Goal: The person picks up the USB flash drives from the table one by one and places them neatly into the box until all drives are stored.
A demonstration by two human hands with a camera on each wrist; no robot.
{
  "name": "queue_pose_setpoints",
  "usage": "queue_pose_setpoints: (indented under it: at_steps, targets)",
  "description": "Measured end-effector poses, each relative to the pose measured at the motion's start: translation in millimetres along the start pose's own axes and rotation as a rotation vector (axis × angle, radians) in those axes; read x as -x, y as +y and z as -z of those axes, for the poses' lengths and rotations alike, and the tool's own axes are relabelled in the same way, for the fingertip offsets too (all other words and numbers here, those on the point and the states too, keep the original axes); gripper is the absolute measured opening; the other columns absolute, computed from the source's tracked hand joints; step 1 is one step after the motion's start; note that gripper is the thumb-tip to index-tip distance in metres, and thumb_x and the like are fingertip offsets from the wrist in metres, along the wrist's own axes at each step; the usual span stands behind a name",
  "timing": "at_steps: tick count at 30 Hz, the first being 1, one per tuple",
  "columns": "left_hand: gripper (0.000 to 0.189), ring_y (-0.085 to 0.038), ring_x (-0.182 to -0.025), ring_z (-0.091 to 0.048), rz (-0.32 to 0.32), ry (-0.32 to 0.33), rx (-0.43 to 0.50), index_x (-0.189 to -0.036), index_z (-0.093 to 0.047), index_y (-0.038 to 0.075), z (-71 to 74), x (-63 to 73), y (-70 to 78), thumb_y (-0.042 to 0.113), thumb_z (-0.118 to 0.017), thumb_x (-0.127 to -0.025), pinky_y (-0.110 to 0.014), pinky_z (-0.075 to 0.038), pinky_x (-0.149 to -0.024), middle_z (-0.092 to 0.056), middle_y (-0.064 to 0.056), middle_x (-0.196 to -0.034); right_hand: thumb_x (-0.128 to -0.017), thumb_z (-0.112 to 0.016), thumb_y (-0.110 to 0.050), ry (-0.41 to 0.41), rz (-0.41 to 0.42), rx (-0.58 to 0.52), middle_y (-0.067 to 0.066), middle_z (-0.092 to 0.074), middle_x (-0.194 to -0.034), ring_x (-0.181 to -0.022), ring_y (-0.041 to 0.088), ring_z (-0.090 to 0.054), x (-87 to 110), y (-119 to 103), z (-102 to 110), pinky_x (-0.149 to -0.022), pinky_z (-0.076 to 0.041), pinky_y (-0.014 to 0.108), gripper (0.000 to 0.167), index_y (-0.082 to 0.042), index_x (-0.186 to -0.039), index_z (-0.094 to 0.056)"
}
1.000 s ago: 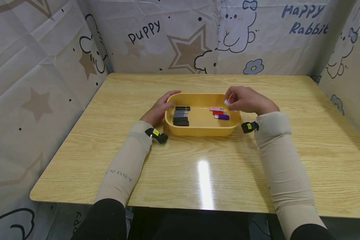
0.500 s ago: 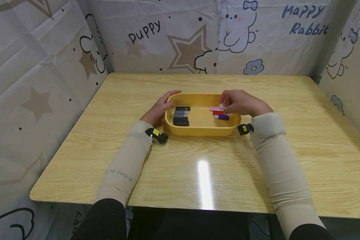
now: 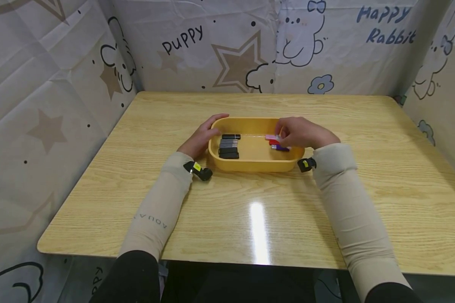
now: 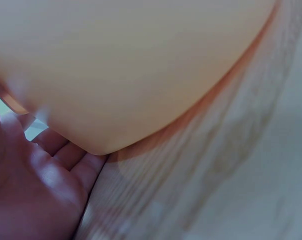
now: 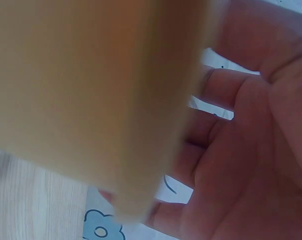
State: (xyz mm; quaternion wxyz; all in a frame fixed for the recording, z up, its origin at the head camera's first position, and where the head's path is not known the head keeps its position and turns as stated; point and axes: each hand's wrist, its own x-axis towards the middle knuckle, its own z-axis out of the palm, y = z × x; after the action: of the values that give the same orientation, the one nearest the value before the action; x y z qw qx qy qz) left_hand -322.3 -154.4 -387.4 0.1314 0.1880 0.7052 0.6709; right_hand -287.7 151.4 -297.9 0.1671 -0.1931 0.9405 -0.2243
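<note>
A yellow tray [image 3: 252, 166] stands on the table. My left hand [image 3: 202, 136] grips its left end, thumb over the rim and fingers along the outer wall; in the left wrist view the left hand [image 4: 46, 185] lies beside that wall. Over the right end, my right hand [image 3: 305, 132] pinches a small whitish USB stick [image 3: 278, 137], mostly hidden by the fingers. Close beneath lie a pink USB stick [image 3: 270, 137], a red one [image 3: 274, 142] and a purple one [image 3: 279, 147]. In the right wrist view, the tray wall [image 5: 81, 90] hides the fingertips of the right hand [image 5: 251, 140].
Several black and grey USB sticks [image 3: 228, 147] lie in a column at the tray's left side. The wooden table [image 3: 136, 168] carries a glare streak near its front. Printed cloth walls [image 3: 197, 50] enclose the back and sides.
My right hand has moved left and down into the tray with the whitish USB stick, coming close to the pink and red ones. The left hand and the tray have not moved.
</note>
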Motion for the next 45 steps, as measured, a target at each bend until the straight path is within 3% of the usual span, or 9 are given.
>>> queue_pose_setpoints:
  at_steps: [14,21,32,38,45]
  targets:
    - [0.063,-0.024,-0.132,-0.039,0.005,-0.006,-0.004,-0.149,-0.033,0.016,-1.0,2.0,1.5,0.002,-0.043,-0.088,-0.044,-0.033,-0.108,-0.038,-0.007,-0.147,-0.086,-0.067,-0.013,-0.063,-0.038,0.017,0.013,-0.057,-0.102,-0.092,0.029,-0.052,-1.3,-3.1,-4.6,-0.075,-0.046,0.036,0.028,-0.008,-0.113,-0.061]
    - [0.064,-0.029,-0.136,-0.034,0.024,-0.022,-0.015,-0.15,-0.03,0.011,-8.4,13.3,21.5,0.0,-0.041,-0.088,-0.046,-0.029,-0.11,-0.033,-0.013,-0.15,-0.087,-0.065,-0.013,-0.08,-0.037,0.04,0.012,-0.057,-0.103,-0.092,0.029,-0.052,-2.3,-1.9,-8.3,-0.073,-0.047,0.036,0.026,-0.01,-0.112,-0.06]
    - [0.064,-0.023,-0.133,-0.037,0.02,-0.002,-0.023,-0.15,-0.033,0.018,-0.3,1.5,1.1,0.003,-0.043,-0.088,-0.043,-0.031,-0.109,-0.037,-0.004,-0.148,-0.086,-0.068,-0.014,-0.086,-0.03,0.056,0.011,-0.058,-0.101,-0.09,0.028,-0.053,-6.1,0.9,-13.2,-0.071,-0.047,0.035,0.024,-0.01,-0.109,-0.061]
    - [0.063,-0.019,-0.13,-0.041,0.023,0.01,-0.042,-0.148,-0.035,0.02,-0.5,1.6,0.8,0.006,-0.044,-0.087,-0.041,-0.034,-0.108,-0.04,0.0,-0.144,-0.086,-0.068,-0.012,-0.092,-0.043,0.049,0.012,-0.057,-0.099,-0.091,0.028,-0.052,-8.3,1.6,-15.5,-0.073,-0.045,0.035,0.023,-0.008,-0.108,-0.061]
    - [0.063,-0.023,-0.133,-0.037,0.033,-0.008,-0.026,-0.15,-0.033,0.019,-0.8,3.3,4.6,0.004,-0.043,-0.089,-0.043,-0.032,-0.109,-0.037,-0.004,-0.148,-0.085,-0.068,-0.01,-0.1,-0.088,0.037,0.011,-0.056,-0.099,-0.089,0.028,-0.052,-8.4,1.3,-18.7,-0.07,-0.044,0.035,0.023,-0.01,-0.107,-0.061]
